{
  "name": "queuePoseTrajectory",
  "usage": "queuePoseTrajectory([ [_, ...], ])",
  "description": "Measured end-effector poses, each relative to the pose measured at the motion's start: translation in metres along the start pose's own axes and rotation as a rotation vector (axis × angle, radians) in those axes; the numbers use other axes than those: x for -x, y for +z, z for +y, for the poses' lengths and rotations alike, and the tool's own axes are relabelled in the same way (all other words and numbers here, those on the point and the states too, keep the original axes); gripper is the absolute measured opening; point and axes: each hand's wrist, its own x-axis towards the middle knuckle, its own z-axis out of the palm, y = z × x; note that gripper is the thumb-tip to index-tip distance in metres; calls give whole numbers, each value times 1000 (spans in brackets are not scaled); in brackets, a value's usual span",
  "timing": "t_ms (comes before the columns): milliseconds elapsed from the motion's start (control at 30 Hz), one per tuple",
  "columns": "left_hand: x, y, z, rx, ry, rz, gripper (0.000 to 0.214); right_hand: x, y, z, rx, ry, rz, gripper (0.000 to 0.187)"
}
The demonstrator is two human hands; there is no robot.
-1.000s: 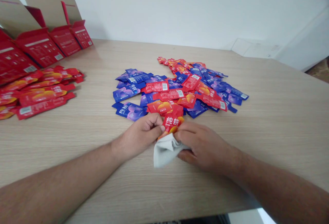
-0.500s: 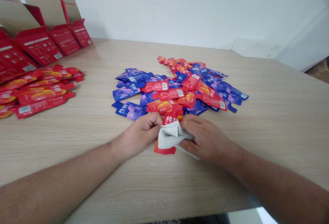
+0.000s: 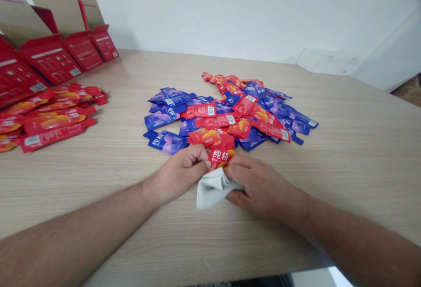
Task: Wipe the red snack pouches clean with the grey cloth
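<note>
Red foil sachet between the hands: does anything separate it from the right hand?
Yes. A crumpled grey cloth sits at the lower end of the red foil sachet, between it and the right hand. Nothing visible separates the sachet from the left hand, which pinches its edge.

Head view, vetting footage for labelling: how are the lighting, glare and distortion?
In the head view, light is soft and even, with faint shadows under the left hand; the red sachet shows slight glare; wide-angle distortion bows the table edge.
</note>
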Motion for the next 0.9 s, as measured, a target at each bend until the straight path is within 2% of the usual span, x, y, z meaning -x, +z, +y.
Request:
queuePoseTrajectory([
  [100, 0, 0, 0, -25, -1, -3, 19, 1, 0, -2, -15, -55, -41, 11],
  [267, 0, 1, 1, 37, 4, 2, 20, 1, -4, 1, 7, 101, 66, 12],
  [433, 0, 0, 0, -17, 3, 8, 19, 0, -1, -1, -21, -53, -57, 9],
  [500, 0, 0, 1, -15, 5, 4, 19, 0, -2, 1, -11, -42, -26, 9],
  [633, 0, 0, 4, -2, 2, -7, 17, 1, -5, 5, 11, 101, 118, 13],
  [800, 1, -3, 3, -22, 8, -73, 20, 2, -3, 2, -12, -18, -5, 10],
  [900, 0, -5, -2, -7, 30, -139, 21, 1, -5, 6, 9, 63, 95, 12],
])
